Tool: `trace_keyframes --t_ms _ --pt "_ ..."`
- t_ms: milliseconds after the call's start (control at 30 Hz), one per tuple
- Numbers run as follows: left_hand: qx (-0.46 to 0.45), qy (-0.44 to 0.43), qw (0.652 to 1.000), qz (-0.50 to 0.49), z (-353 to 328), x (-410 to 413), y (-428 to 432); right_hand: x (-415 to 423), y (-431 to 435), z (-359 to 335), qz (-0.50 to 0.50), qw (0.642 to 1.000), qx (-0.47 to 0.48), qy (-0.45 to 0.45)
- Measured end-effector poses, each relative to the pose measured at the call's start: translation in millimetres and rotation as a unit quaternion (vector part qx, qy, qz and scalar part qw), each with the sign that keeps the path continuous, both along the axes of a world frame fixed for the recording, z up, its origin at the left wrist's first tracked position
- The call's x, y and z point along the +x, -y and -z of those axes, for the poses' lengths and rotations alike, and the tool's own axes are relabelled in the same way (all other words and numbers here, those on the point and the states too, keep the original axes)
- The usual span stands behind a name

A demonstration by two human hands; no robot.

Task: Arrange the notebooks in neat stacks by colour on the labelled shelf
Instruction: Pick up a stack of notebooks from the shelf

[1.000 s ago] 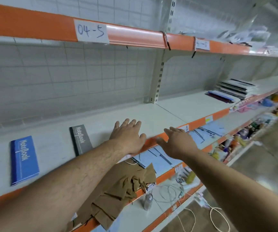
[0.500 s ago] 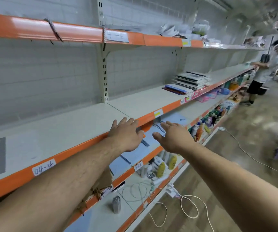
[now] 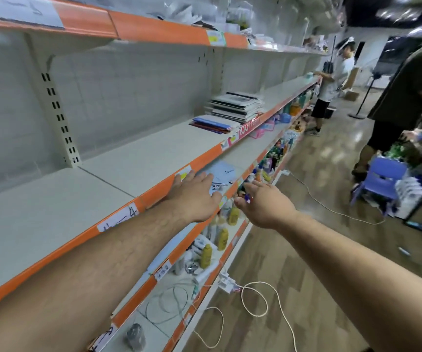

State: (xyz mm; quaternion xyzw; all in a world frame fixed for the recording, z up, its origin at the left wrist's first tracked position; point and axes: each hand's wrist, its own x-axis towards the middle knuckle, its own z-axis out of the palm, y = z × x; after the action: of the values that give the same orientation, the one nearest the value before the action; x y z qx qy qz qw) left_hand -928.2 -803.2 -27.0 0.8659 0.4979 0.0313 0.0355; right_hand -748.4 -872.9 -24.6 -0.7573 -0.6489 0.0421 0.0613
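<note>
**Both hands bare and flat at the shelf lip, notebooks far down the run**

We saw the long white shelf stretch from lower left away to upper right, fronted by its orange lip. Our left hand reached palm down over that lip, fingers straight and close together, holding nothing. We could not tell whether it touched the lip. Our right hand hung just beside it, out past the shelf front and above the lower shelves. Its fingers were loosely extended and a little apart, and it also held nothing.

The notebooks lay well apart from both hands, farther along the same shelf and near its front edge. The taller stack, with dark and pale covers, lay flat with its layered edges turned towards us. Its long axis seemed to point from the back panel to the lip, though blur left us unsure. Just beside it on our side lay a low pile of blue and red notebooks, flat and squared much the same way, one corner near the lip.

Smallest was a handwritten paper label on the lip, beside our left forearm.
</note>
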Motion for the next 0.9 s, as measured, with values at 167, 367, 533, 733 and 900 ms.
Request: trace_keyframes --t_ms 167,367,533,733,900 --pt "0.002 0.019 0.999 0.046 -12 52 -52 37 -38 -10 0.035 0.999 -0.006 0.019" --pt "0.014 0.018 0.995 0.097 -14 102 -103 77 -79 -14 0.078 0.997 0.004 0.011" --pt "0.011 0.013 0.993 0.115 -13 146 -138 118 -108 -10 0.095 0.995 0.009 0.011" --pt "-0.002 0.002 0.994 0.113 -9 215 -176 186 -146 -3 0.087 0.996 0.009 0.009" --pt "0.005 0.006 0.996 0.087 -6 286 -206 261 -183 -3 0.069 0.998 0.013 0.004"
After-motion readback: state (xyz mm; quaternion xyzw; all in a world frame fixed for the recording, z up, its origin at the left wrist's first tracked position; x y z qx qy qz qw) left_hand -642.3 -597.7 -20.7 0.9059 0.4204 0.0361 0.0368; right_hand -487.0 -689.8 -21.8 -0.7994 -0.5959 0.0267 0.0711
